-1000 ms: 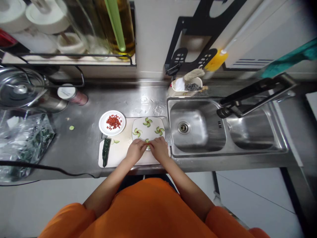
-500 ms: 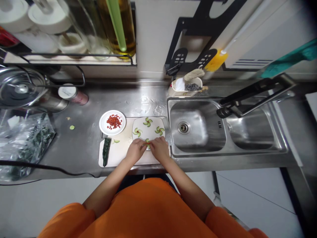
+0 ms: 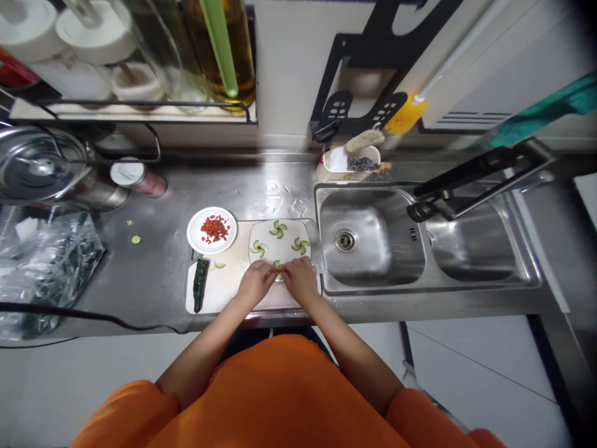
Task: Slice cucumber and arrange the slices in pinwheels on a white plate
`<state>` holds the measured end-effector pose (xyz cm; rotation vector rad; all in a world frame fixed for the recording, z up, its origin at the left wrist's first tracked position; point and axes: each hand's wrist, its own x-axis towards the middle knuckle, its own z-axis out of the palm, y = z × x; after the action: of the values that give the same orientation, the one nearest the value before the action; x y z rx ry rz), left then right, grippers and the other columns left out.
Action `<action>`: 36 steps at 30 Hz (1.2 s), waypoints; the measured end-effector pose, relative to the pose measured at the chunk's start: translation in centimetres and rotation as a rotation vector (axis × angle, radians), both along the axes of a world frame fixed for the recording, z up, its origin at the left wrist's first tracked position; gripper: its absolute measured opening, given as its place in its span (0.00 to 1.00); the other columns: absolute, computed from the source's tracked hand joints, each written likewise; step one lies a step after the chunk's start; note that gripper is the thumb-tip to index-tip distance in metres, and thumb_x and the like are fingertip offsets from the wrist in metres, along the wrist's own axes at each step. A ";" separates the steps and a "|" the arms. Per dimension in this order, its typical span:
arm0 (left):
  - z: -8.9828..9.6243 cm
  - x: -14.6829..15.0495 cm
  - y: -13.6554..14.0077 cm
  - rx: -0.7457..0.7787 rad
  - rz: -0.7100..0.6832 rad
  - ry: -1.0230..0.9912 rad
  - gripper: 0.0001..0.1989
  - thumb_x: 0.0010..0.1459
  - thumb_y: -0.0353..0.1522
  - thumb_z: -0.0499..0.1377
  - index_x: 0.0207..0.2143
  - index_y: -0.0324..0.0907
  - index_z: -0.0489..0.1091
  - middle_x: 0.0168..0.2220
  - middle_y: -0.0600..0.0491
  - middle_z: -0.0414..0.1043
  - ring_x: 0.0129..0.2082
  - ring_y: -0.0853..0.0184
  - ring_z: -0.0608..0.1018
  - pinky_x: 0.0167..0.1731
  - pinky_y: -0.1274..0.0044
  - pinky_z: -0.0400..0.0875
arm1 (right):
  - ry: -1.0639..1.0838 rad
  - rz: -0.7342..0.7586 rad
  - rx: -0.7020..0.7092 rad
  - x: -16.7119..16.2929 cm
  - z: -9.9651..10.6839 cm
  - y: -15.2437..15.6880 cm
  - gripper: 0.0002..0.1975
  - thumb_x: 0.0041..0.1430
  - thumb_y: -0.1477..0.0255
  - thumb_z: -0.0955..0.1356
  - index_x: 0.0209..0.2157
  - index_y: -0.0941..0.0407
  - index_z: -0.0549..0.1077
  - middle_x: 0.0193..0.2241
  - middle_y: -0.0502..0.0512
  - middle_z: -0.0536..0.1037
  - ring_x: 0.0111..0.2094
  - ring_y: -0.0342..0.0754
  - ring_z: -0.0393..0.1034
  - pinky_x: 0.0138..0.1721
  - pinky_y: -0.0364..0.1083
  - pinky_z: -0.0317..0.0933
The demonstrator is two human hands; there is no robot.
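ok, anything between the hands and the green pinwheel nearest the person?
Nothing visible. The left hand and right hand meet right at that pinwheel on the white plate, with a small red piece showing between their fingers. The hands partly hide the pinwheel, so contact can't be judged.

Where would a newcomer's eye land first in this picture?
Probably on the orange shirt at bottom centre, with the left hand and right hand at the near edge of a squarish white plate of cucumber pinwheels. Next, the round plate of red pieces, likely goji berries, left of that one; then the steel double sink on the right.
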<state>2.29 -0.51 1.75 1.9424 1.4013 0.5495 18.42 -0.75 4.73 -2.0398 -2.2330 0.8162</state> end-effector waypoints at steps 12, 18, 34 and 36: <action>0.1 0.2 0.1 0.007 0.002 0.026 0.07 0.58 0.33 0.57 0.33 0.41 0.74 0.29 0.50 0.72 0.34 0.66 0.73 0.37 0.74 0.69 | -0.018 0.017 -0.001 -0.2 -0.3 0.1 0.10 0.62 0.68 0.62 0.34 0.54 0.74 0.36 0.55 0.74 0.45 0.51 0.57 0.36 0.46 0.48; 0.1 0.1 0.2 0.006 -0.001 0.018 0.07 0.58 0.33 0.57 0.33 0.41 0.74 0.29 0.50 0.72 0.34 0.66 0.73 0.37 0.74 0.69 | -0.011 0.026 -0.004 0.0 -0.1 0.1 0.09 0.62 0.68 0.62 0.35 0.53 0.74 0.37 0.55 0.74 0.45 0.52 0.57 0.36 0.46 0.48; 0.6 -0.1 0.1 0.010 0.028 -0.040 0.08 0.58 0.33 0.57 0.35 0.41 0.75 0.31 0.49 0.73 0.35 0.66 0.74 0.38 0.74 0.70 | 0.027 -0.015 0.007 0.4 0.4 -0.1 0.09 0.61 0.68 0.63 0.35 0.53 0.75 0.36 0.54 0.75 0.46 0.52 0.58 0.35 0.45 0.48; 0.7 -0.2 0.1 0.026 0.034 -0.038 0.08 0.58 0.33 0.56 0.35 0.41 0.75 0.31 0.49 0.73 0.35 0.65 0.74 0.38 0.74 0.70 | 0.027 -0.022 0.005 0.5 0.5 -0.1 0.09 0.61 0.68 0.63 0.35 0.53 0.75 0.36 0.54 0.75 0.46 0.51 0.58 0.36 0.45 0.48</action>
<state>2.06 -0.39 2.42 1.9221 1.4125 0.6203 18.94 -0.81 5.27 -2.0348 -2.1920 0.8300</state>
